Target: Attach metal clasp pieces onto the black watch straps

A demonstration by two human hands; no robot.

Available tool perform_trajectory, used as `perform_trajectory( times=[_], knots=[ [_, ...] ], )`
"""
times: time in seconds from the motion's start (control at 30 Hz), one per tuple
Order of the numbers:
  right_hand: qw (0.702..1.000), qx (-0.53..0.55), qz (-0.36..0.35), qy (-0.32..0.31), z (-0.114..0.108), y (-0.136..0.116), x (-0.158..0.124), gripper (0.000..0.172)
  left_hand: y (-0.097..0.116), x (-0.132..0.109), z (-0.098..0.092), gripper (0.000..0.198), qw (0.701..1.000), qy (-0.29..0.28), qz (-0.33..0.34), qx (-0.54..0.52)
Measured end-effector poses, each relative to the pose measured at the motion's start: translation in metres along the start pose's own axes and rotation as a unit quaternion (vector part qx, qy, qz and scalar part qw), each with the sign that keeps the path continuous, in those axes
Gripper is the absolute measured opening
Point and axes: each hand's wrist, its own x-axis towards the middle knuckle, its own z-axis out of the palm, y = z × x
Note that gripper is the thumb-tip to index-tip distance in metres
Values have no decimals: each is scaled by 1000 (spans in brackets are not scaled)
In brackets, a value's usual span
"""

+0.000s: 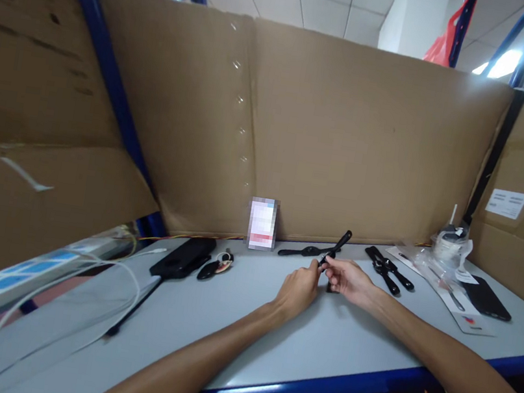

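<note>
My left hand (298, 288) is closed around the lower part of a black spokeshave (345, 238), and one handle of it sticks up and to the right. My right hand (350, 281) pinches at its middle from the other side, with fingertips meeting the left ones. The fingers hide the tool's centre, so I cannot see what they touch there. Just behind the hands lies another black spokeshave (310, 251). Under my right hand a small dark flat piece (333, 288) shows on the grey table (243, 325). More black spokeshaves (383, 271) lie to the right.
Right of these are clear packaging with a white card (469, 323), a black phone (488, 297) and a plastic-wrapped cup (449, 247). A blurred upright screen (262, 224) leans on the cardboard wall (349, 137). Keys (216, 267), a black case (184, 257) and white cables (135, 283) lie left.
</note>
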Motion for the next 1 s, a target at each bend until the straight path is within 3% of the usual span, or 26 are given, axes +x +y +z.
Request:
perform_trajectory(
  times=[0.2,0.4,0.5,0.57,0.63,0.73,0.8,0.87,1.0],
  knots=[
    [1000,19,-11,20,1,2,2,26,3,1,1,24,998,5,-4,-66],
    [999,15,-5,30,0,2,3,26,5,-2,2,24,998,-1,4,-62],
    [998,-39,-31,41,-1,2,3,21,2,0,6,24,998,3,6,-61],
    [989,-134,-46,46,-1,1,2,21,-1,3,10,24,997,9,7,-78],
    [951,-286,-103,64,-1,0,2,18,-5,6,14,27,993,18,2,-119],
    [812,-516,-250,112,-4,-1,2,9,-12,11,19,34,981,25,-10,-194],
    [736,-595,-297,128,-7,-1,1,5,-15,13,22,37,972,23,-18,-234],
    [712,-620,-306,123,-10,-1,0,13,-17,13,25,40,964,16,-25,-264],
    [707,-620,-334,61,-14,-3,1,27,-17,13,25,43,951,0,-42,-307]
  ],
)
